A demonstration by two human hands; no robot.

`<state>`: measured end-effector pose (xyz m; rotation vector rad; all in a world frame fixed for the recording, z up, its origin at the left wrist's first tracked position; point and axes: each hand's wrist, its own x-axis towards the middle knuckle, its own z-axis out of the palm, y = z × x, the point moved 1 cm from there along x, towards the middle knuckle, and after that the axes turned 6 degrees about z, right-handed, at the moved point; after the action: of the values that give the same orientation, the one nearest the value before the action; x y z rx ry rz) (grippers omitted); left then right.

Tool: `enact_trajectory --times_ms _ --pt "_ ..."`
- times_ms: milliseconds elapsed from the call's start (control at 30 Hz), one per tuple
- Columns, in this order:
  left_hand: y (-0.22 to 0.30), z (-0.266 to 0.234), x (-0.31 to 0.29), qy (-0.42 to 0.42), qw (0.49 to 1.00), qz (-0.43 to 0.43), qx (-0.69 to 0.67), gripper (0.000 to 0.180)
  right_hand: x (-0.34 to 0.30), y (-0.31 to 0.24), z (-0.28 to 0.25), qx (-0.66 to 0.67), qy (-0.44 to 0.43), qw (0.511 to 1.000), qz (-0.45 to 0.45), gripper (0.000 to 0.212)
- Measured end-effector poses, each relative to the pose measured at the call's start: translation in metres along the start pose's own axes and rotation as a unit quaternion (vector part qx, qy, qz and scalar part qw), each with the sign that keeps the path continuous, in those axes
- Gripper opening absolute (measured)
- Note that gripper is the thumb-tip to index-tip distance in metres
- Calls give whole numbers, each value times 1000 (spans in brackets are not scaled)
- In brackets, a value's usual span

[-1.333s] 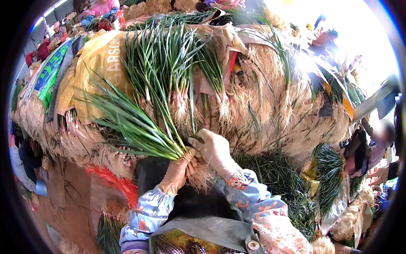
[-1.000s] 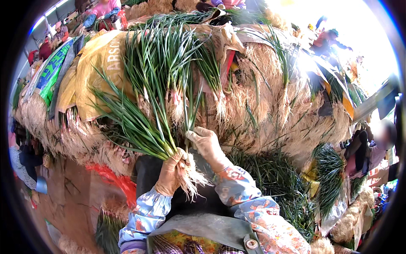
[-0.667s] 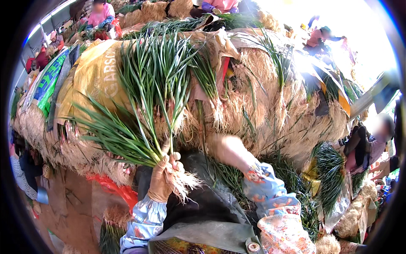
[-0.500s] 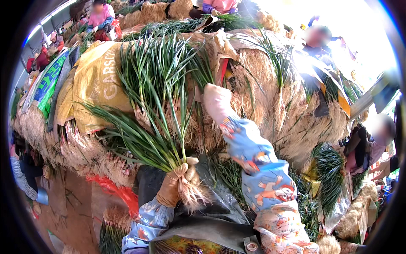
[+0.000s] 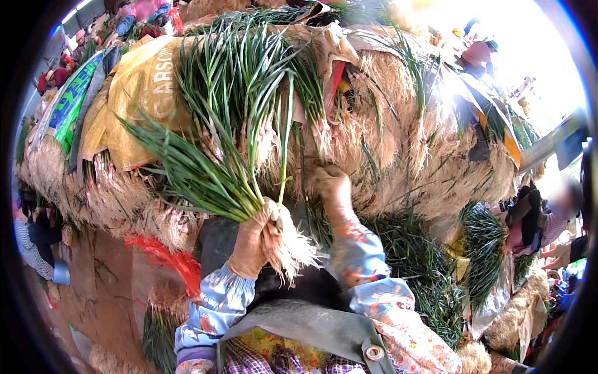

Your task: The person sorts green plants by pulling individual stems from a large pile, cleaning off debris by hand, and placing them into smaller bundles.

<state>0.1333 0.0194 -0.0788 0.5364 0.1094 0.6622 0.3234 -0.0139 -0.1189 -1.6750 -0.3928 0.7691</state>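
Observation:
My left hand, in a tan glove, is closed around a bunch of green garlic. Its long leaves fan up and left, and its pale roots hang out on the right of the fist. One separate stalk stands upright just beyond the thumb. To the right, my right hand is in front of the root-covered pile, its fingers curled. Whatever those fingers may hold is hidden. Beyond both hands, more green garlic lies over the pile, leaves up and roots toward me.
The large pile of roots spans the view ahead, partly covered by a yellow woven sack. Loose green leaves lie at right. A dark apron covers my lap. Red netting lies at left. Other people sit around the pile.
My right hand has come down and back toward me from the upper edge of the pile. My left hand still grips the bunch, now slightly higher in view. The scene has shifted upward.

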Motion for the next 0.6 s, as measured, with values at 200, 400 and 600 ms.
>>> enact_trajectory --times_ms 200,400,600 --pt "0 -20 -9 42 981 -78 -172 19 -22 4 -3 -217 -342 913 43 16" --pt "-14 -8 -15 108 987 -58 -108 17 -39 -31 36 280 -462 830 136 20" --pt "-13 -23 -19 105 989 -67 -79 17 -40 10 44 -254 -44 929 -265 13"
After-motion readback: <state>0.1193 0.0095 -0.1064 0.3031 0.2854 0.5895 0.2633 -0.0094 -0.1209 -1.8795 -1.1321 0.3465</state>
